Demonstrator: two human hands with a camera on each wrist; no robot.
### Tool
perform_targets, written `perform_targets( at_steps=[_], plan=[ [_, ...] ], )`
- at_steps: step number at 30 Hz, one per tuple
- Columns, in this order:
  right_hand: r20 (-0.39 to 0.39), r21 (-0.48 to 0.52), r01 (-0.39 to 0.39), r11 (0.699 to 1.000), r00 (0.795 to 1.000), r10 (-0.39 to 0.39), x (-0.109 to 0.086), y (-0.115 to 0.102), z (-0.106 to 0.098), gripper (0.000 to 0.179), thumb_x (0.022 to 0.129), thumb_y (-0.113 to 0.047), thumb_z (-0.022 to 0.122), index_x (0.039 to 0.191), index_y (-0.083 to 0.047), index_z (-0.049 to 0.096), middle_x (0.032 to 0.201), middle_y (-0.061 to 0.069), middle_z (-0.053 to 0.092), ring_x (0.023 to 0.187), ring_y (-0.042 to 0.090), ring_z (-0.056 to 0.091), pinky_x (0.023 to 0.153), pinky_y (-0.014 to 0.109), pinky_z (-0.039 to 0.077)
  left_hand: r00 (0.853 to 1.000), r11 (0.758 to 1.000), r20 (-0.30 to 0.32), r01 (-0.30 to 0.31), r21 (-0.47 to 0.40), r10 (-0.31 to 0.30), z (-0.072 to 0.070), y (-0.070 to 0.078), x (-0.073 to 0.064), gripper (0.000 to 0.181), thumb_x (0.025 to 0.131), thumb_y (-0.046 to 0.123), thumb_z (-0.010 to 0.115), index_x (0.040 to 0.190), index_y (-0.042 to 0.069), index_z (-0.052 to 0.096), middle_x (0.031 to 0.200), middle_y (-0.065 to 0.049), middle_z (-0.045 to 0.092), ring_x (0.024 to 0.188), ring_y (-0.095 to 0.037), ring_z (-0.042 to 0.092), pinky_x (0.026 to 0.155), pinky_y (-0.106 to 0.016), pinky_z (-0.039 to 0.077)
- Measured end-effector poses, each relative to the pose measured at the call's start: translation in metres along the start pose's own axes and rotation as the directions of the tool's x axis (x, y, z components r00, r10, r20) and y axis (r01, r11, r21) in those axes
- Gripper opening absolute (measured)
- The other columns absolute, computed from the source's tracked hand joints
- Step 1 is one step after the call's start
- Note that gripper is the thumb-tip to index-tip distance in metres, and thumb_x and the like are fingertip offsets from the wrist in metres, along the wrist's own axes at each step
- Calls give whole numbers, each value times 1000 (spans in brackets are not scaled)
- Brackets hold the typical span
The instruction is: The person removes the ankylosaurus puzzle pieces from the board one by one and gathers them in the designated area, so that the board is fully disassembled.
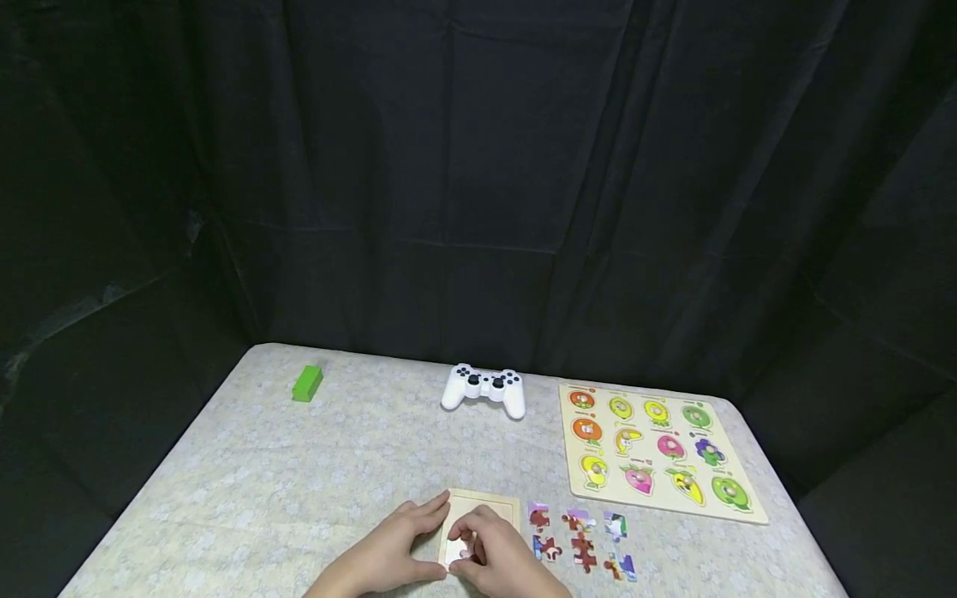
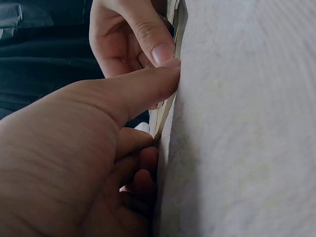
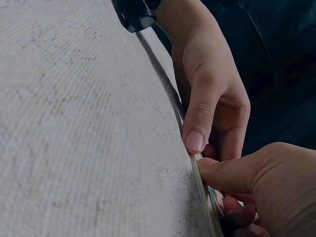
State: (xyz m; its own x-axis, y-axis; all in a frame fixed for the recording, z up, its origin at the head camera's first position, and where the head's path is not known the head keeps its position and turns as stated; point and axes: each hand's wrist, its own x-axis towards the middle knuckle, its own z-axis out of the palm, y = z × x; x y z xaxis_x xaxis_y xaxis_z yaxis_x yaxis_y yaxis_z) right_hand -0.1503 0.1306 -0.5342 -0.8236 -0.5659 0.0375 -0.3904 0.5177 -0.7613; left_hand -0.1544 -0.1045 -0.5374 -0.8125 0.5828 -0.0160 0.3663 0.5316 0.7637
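Note:
A small wooden puzzle tray [image 1: 493, 496] lies at the table's near edge. My left hand [image 1: 396, 548] grips its left side, the index finger at the far corner and the thumb at the near one. Over the tray, my right hand [image 1: 497, 552] pinches a jigsaw piece [image 1: 458, 550] at the near left corner. Green and white show on this piece [image 3: 213, 195] in the right wrist view, mostly hidden by fingers. The two thumbs nearly meet at the tray's corner in the left wrist view. Several loose jigsaw pieces [image 1: 584, 551] lie in two rows right of the tray.
A fruit peg puzzle board [image 1: 631, 490] lies at the right. Beyond the tray sits a white game controller [image 1: 486, 386], with a green block [image 1: 307, 384] at the far left. A patterned cloth [image 1: 299, 473] covers the table, and black curtains [image 1: 493, 166] hang around it.

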Motion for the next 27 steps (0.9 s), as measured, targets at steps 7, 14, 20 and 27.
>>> perform_targets(
  at_steps=[7, 14, 20, 27],
  plan=[
    [7, 12, -34, 999, 999, 34, -2, -5, 0, 25, 93, -18, 84, 111, -19, 67, 104, -9, 53, 72, -3, 50, 68, 18, 47, 1000, 1000, 19, 2, 6, -2, -2, 2, 0, 85, 88, 42, 86, 155, 3, 52, 170, -4, 38, 110, -2, 48, 111, -37, 47],
    [-8, 25, -29, 999, 1000, 29, -4, -7, 0, 26, 93, -19, 84, 111, -21, 66, 102, -9, 54, 71, -3, 49, 67, 18, 47, 999, 1000, 39, 11, -22, -10, -3, 3, 0, 85, 87, 39, 87, 155, 1, 52, 171, -5, 38, 108, -3, 47, 111, -35, 47],
    [-7, 25, -63, 998, 998, 63, -4, -7, 0, 33, 92, -18, 85, 116, -20, 62, 91, -12, 54, 73, -2, 49, 68, 19, 46, 999, 999, 38, 17, -49, -15, -1, 3, -1, 85, 87, 39, 87, 155, 2, 52, 170, -4, 38, 107, -3, 48, 108, -30, 47],
    [-16, 22, 1, 1000, 1000, 0, -5, -5, -5, 32, 93, -23, 85, 119, -16, 69, 91, -11, 57, 73, -4, 48, 67, 18, 47, 999, 999, 43, 16, -35, -14, -2, 3, 0, 85, 88, 40, 86, 156, 2, 51, 171, -4, 37, 107, -2, 46, 110, -32, 46]
  ],
)
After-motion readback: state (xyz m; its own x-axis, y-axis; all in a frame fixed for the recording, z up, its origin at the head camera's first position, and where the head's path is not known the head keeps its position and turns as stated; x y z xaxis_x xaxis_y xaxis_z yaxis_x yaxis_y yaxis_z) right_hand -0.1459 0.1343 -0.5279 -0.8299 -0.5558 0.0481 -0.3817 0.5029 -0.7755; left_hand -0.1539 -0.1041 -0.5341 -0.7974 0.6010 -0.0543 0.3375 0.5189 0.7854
